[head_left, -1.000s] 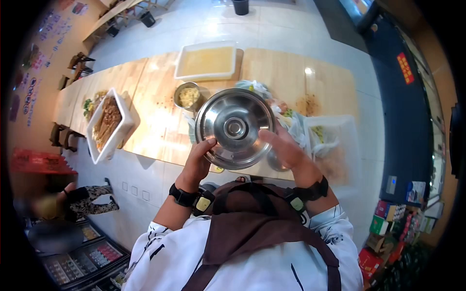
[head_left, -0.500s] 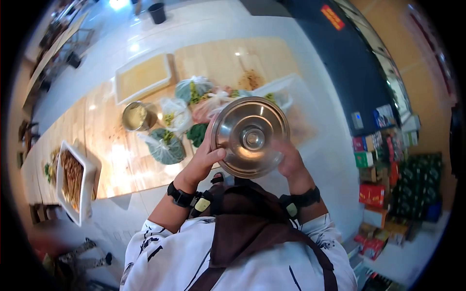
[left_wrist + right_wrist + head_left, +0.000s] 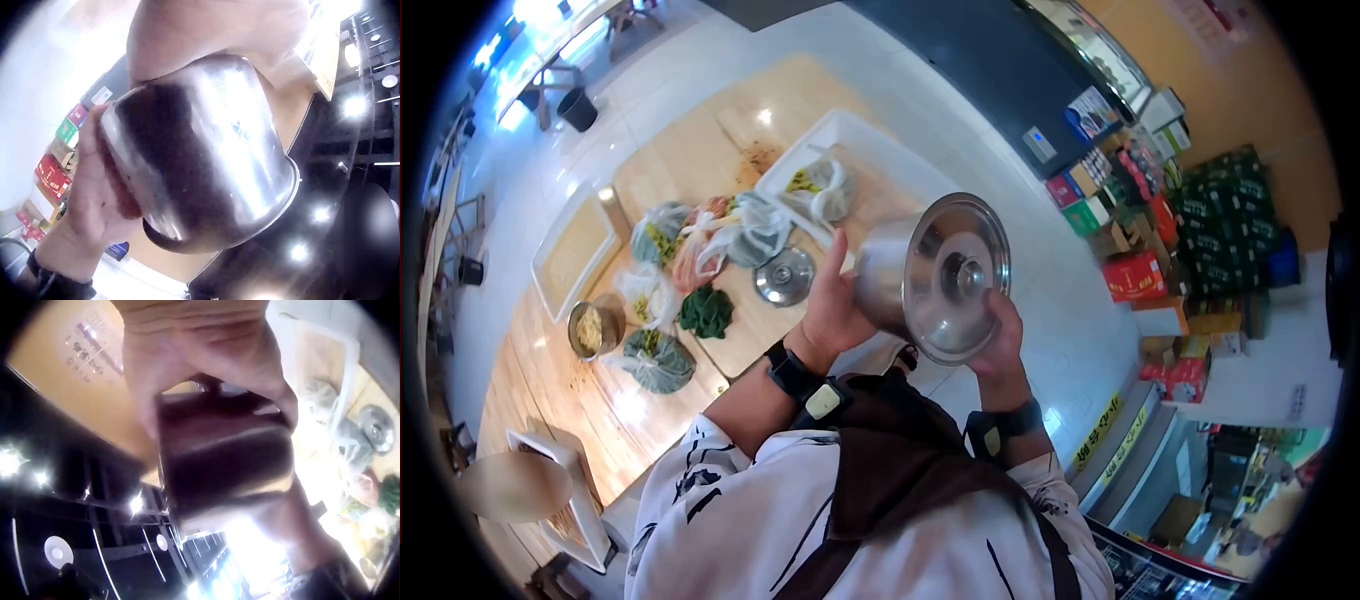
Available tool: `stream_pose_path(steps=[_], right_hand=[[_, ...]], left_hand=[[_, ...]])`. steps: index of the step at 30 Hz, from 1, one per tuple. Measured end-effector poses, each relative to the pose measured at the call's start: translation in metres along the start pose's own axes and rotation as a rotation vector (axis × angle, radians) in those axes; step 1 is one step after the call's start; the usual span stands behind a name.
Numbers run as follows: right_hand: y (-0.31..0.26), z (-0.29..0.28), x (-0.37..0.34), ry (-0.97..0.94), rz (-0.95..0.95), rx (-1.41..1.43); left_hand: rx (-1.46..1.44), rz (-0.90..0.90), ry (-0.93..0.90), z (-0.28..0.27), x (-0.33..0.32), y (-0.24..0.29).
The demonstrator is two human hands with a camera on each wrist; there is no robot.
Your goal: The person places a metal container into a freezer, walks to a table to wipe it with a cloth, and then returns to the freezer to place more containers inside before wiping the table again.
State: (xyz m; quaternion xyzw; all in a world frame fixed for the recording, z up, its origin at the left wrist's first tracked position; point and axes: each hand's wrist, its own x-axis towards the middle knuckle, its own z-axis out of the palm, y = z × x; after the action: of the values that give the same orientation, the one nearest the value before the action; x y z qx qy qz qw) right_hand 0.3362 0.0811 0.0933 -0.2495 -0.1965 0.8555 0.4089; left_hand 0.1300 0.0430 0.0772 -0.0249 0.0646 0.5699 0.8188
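Pot (image 3: 880, 285) tipped sideways since earlier frame, lid (image 3: 945, 300) facing rightward; held in air off desk (image 3: 535, 390). Left grip (image 3: 837, 312) cups pot; right grip (image 3: 998, 338) curls round lidded end, thumb at lid. Advise levelling pot, keeping lid pressed.

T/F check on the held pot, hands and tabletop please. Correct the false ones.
1. The left hand and right hand together hold a lidded metal pot. True.
2. The lidded metal pot stands upright on the wooden table. False: it is held tilted, off the wooden table.
3. A separate knobbed lid lies on the wooden table. True.
4. The small metal container holds dark leafy greens. False: it holds pale yellow chopped food; the dark leafy greens lie apart from it.
5. A black strap circles each wrist. True.
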Motion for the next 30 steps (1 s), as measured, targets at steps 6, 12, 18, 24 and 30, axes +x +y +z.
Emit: stream_pose_path(steps=[6,12,18,24,30], right_hand=[[-0.093,-0.086,-0.012,0.157,-0.234,0.072],[-0.204,-0.157,-0.026,0.284,-0.276,0.133],[-0.276,-0.205,0.001,0.296,-0.292,0.025],[-0.325,-0.258,0.080,0.240,-0.207,-0.051],[-0.405,-0.274,0.172,0.273,-0.160,-0.136]], left_hand=[[0.282,-0.037,0.074,0.012,0.133,-0.073],[0.629,0.131,0.032,0.033,0.242,-0.149],[0.694,-0.084,-0.042,0.025,0.314,-0.180],[0.708,-0.117,-0.097,0.038,0.403,-0.153],[0.946,-0.266,-0.059,0.035,0.532,-0.113]])
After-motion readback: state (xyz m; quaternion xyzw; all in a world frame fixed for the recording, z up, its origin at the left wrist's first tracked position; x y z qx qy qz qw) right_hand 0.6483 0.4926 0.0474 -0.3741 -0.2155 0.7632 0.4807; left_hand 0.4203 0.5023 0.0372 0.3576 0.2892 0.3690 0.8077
